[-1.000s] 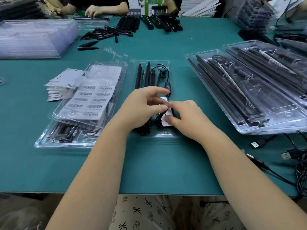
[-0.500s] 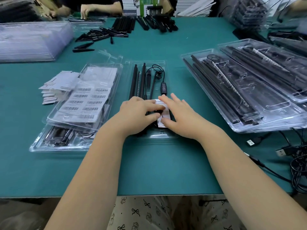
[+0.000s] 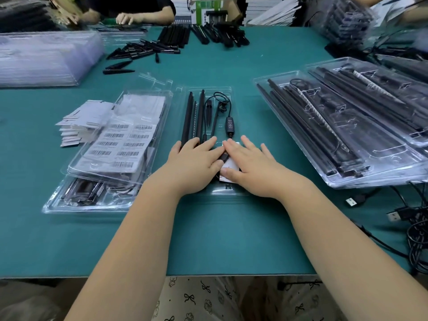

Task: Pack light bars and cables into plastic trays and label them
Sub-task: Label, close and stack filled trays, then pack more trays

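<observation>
Head view, near to far, from the front edge of a teal bench [image 3: 208, 239]. Two bare forearms reaching forward to the near end of a clear plastic tray [image 3: 228, 196] lying lengthwise, away from the body. Left hand [image 3: 195, 162] flat on the near ends of the black light bars [image 3: 186, 119], fingers [image 3: 208, 143] straight and together, gripping nothing. Right hand [image 3: 251, 164] likewise flat, fingers spread, pressing a small white label [image 3: 229, 164] onto the coiled cable end in the tray's near right pocket; thumb at the label's near edge. Both hands side by side, index fingers almost touching over the label, so neither clearly nearer; label mostly hidden under the right palm.

Beyond the fingertips, long axis of the tray's contents running straight away from the hands: light bars on the left, a thin black cable [image 3: 217, 98] looping at the far end, its inline controller [image 3: 229, 127] just ahead of the right fingers. Likely step in hand: smoothing the label down, with any next reach for labels falling to the left hand.

Left of the tray, a sheet of barcode labels [image 3: 120, 144] resting on a stack of filled trays, with a pile of white cards [image 3: 81, 121] beside it. Right, well apart, larger packed trays [image 3: 347, 135] laid at an angle; loose USB cables [image 3: 393, 214] at the bench's right edge. Farther back, loose black bars [image 3: 173, 35] and a stack of empty clear trays [image 3: 41, 59]; other workers' hands at the far edge.
</observation>
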A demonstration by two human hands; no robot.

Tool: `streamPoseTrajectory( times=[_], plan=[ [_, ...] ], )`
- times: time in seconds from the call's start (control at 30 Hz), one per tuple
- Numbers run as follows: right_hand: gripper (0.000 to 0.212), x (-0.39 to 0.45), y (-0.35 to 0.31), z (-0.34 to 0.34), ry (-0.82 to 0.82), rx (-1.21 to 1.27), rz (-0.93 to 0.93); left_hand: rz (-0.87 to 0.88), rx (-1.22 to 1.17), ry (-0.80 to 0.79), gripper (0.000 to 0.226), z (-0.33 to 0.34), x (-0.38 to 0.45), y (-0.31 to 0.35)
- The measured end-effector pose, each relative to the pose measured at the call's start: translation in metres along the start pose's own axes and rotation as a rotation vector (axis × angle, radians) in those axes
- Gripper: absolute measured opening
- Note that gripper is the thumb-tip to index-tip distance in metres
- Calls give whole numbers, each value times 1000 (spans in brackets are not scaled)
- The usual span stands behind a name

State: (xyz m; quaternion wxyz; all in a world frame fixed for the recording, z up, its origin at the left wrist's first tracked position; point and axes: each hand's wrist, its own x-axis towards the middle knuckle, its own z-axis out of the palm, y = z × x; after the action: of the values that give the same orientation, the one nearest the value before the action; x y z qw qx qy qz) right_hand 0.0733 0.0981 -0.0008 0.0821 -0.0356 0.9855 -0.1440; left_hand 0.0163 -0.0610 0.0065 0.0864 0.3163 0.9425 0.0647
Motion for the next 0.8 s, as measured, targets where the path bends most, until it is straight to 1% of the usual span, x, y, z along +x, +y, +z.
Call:
streamPoseTrajectory(
  times=[0.1,0.17,0.23,0.3,0.37,0.4,0.47,0.57,0.6,0.7,0.8],
  plan=[
    [65,-1,-1,0,-6,-19,5,-30,-118,29,60,0,-1,0],
    [63,-2,-1,0,-11,-23,1,-26,-125,13,58,-3,-1,1],
    [62,-1,0,0,-17,-30,0,-24,-92,-38,54,-9,-2,5],
    [62,0,0,-1,-13,-38,-3,-39,-65,-130,50,-23,2,11],
    [61,1,0,-1,-9,-49,-10,-92,-34,-217,46,-44,14,17],
    [61,1,0,-1,-9,-56,-13,-124,4,-225,43,-55,25,19],
    [61,1,0,-1,-10,-67,-15,-165,98,-135,38,-71,57,21],
    [61,0,-1,-2,-4,-79,-23,-219,8,32,37,-74,111,13],
    [61,0,-1,-2,-2,-79,-28,-222,-2,45,40,-71,125,8],
    [61,-1,-2,-3,2,-72,-34,-223,20,-48,55,-60,155,-13],
    [62,-2,-4,-4,-13,-58,-34,-209,97,-141,58,-50,181,-34]
  ],
)
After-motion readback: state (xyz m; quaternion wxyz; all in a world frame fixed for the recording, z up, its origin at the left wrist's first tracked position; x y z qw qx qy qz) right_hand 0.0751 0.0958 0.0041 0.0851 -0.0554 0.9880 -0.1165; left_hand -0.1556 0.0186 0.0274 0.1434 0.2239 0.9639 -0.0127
